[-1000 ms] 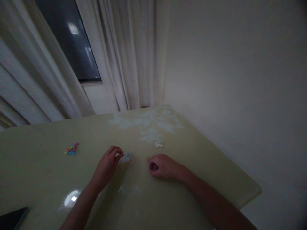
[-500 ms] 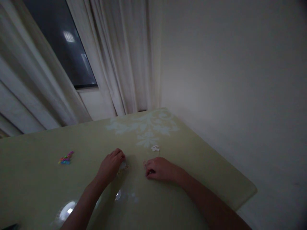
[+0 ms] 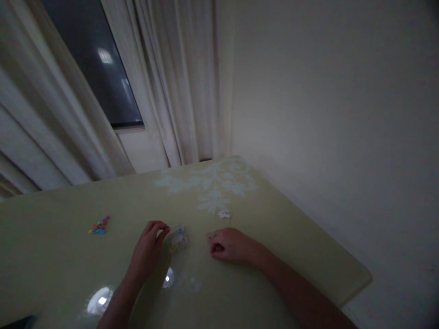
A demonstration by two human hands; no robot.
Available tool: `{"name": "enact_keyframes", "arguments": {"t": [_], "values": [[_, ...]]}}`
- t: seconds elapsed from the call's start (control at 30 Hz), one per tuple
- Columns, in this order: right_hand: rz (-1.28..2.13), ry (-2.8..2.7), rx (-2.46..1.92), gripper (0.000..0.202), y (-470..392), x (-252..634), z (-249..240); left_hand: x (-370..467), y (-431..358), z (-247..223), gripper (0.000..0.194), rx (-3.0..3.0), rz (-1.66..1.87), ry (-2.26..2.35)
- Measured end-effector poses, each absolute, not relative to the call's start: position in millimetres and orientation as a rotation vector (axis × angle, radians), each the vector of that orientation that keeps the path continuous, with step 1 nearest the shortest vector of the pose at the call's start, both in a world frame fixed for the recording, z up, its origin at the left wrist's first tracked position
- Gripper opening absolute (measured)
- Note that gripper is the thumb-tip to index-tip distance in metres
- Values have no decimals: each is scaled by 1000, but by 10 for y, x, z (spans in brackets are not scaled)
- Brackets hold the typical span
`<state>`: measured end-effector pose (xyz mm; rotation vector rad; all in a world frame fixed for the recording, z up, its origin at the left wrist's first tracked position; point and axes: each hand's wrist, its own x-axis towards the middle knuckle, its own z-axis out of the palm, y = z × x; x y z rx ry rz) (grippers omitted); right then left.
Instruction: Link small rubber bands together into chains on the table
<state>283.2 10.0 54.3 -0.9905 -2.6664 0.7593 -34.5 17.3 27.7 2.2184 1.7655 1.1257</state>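
My left hand (image 3: pixel 148 249) is at the left edge of a small see-through plastic container (image 3: pixel 178 239) with pale and yellowish bits in it. Its thumb and forefinger come together in a pinch at that edge; what lies between the tips is too small to make out. To the right, my right hand (image 3: pixel 231 245) rests on the table with its fingers curled and closed. A small pinkish bit (image 3: pixel 209 236) shows by its fingertips, but what the fingers hold is hidden. Just beyond this hand lies a little cluster of white pieces (image 3: pixel 224 214).
A small pile of bright multicoloured pieces (image 3: pixel 99 225) lies on the left of the greenish table (image 3: pixel 61 256). A dark object (image 3: pixel 21 322) pokes in at the bottom left corner. Curtains (image 3: pixel 181 91) and a wall (image 3: pixel 325 114) border the table.
My left hand has drawn back to the left, uncovering more of the see-through container. My right hand has stayed nearly in place. The view has shifted slightly.
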Motion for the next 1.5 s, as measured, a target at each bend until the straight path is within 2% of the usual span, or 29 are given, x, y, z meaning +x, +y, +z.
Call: {"name": "enact_keyframes", "arguments": {"t": [0.13,0.33,0.43,0.6,0.7,0.8,0.97,1.17,1.27,1.4,1.5], "values": [[821,-2621,-952,7,107,2849,542,-167,219,379,25,2302,981,1715],[887,-2602,-971,5,104,2851,547,-28,273,580,23,2507,472,1751],[871,-2620,-986,5,88,2852,553,-37,251,641,26,2536,406,1720],[887,-2563,-1008,9,74,2863,550,66,61,658,28,2421,722,1681],[1106,-2287,-1069,7,76,2847,537,261,-163,588,24,2197,999,1467],[1399,-1926,-1043,18,59,2804,540,471,-359,521,31,1973,1060,1362],[1537,-1708,-987,35,14,2739,534,638,-432,528,20,1834,1120,1321],[1510,-1717,-996,43,68,2723,450,652,-392,522,22,1795,1090,1302],[1380,-1736,-1013,42,148,2761,467,653,-384,503,24,1792,1094,1339],[1020,-1816,-1171,25,271,2900,505,646,-367,489,25,1784,1095,1385],[941,-1997,-1232,14,306,2988,499,641,-367,476,25,1786,1077,1389]]}}
